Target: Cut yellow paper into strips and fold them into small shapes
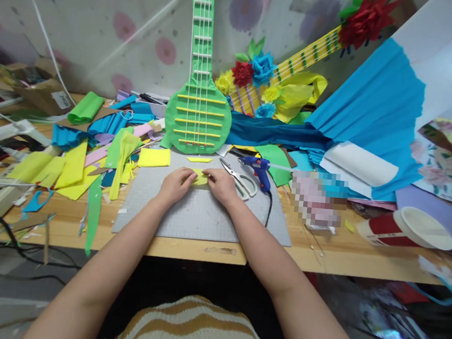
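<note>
Between my two hands is a small piece of yellow crepe paper (200, 178), held low over the grey cutting mat (190, 216). My left hand (177, 185) pinches its left end. The right end is gripped by the fingers of my right hand (221, 185). Just beyond them lies a thin yellow strip (199, 160) with slanted ends. Scissors (241, 180) with pale handles rest slightly open beside my right hand. A blue glue gun (260, 171) lies to the right of them. At the mat's upper left is a folded yellow paper rectangle (154, 157).
A green paper lute (198, 117) leans upright behind the mat. To its right are a yellow stringed instrument (299, 57) with paper flowers and a blue pleated paper (377, 109). Paper scraps (72, 164) cover the left side. A paper cup (387, 226) lies tipped at the right.
</note>
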Demonstrator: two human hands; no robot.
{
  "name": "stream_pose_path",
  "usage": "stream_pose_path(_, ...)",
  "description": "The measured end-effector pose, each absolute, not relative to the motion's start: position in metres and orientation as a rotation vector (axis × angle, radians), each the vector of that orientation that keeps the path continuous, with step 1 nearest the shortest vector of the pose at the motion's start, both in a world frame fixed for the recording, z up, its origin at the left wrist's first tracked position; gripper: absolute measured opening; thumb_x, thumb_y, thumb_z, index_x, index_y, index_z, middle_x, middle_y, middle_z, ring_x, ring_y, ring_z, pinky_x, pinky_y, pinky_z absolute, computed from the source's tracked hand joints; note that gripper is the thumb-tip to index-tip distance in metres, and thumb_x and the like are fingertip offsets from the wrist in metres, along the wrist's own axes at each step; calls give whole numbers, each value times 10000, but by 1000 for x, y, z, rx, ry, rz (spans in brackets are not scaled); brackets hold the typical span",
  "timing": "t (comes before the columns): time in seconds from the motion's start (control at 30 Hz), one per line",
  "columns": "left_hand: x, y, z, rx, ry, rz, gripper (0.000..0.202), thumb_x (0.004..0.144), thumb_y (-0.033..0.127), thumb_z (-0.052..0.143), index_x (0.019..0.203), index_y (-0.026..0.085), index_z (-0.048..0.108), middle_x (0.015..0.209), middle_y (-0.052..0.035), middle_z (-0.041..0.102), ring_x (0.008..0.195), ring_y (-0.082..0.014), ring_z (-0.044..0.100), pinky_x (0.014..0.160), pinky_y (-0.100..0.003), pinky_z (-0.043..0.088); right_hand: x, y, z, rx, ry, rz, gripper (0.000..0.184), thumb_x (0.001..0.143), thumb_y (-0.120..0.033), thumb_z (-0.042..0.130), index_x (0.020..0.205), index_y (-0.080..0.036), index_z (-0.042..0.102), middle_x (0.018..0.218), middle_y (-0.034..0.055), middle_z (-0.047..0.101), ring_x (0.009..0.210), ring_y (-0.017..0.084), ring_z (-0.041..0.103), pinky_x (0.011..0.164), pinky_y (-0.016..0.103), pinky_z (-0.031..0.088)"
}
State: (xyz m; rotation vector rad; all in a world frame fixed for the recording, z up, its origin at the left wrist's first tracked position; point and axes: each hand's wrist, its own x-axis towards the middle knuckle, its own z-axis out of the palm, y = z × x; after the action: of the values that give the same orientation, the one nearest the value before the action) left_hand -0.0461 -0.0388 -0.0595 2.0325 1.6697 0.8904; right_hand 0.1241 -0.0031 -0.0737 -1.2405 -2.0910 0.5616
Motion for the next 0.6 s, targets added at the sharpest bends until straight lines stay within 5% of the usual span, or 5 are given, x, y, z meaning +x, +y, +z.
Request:
stream_pose_path(0.17, -64, -42, -60, 2056, 1528, 883, 468, 719, 406, 616, 1131, 191, 560, 1127, -77, 615, 1036, -201, 564, 924, -321, 424, 126, 2, -77, -1322, -1924, 732, 203, 746, -131, 537, 826, -237, 691, 864, 24, 697, 832, 208, 608, 808, 392, 473)
stream_pose_path(0.4, -68, -39, -65, 2000, 1804, 807, 387, 759, 242, 528, 1140, 186, 574, 897, -47, 675, 845, -189, 609, 800, -312, 456, 130, -3, -65, -1259, -1980, 721, 363, 646, -127, 645, 996, -223, 649, 976, 26, 669, 945, 195, 529, 880, 369, 422)
stream_pose_path(0.6, -63, -38, -69, 1936, 1741, 856, 501, 758, 248, 536, 1254, 216, 475, 899, -12, 680, 847, -165, 617, 800, -292, 457, 125, -1, -69, -1497, -1865, 786, 274, 753, -231, 588, 1026, -222, 605, 826, -16, 655, 745, 127, 559, 740, 272, 434)
